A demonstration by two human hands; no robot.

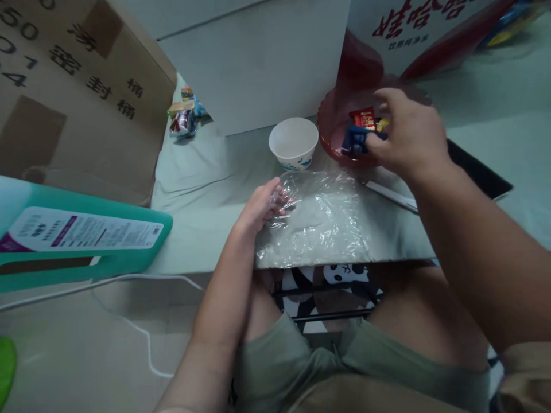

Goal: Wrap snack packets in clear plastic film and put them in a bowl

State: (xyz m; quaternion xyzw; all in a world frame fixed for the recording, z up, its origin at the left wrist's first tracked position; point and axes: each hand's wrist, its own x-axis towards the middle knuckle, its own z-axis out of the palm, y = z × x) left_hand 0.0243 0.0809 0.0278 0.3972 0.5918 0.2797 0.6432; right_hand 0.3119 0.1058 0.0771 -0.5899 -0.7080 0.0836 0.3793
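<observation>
Crinkled clear plastic wrap lay flat on our pale cloth-covered desk, pinned at its near left edge under our left hand, fingers pressed on it so the thin film stayed spread. Our right hand closed its grip on a dark blue packet over the red translucent bowl, beside a smooth white paper cup.

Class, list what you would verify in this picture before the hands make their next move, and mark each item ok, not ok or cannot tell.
1. Left hand rests on the clear plastic sheet: ok.
2. Sheet lies flat: not ok, it is crinkled.
3. Right hand grips the dark blue packet: ok.
4. Packet is clear of the red bowl: cannot tell, the hand blurs.
5. White bowl stands upright, apart from the sheet: ok.
</observation>
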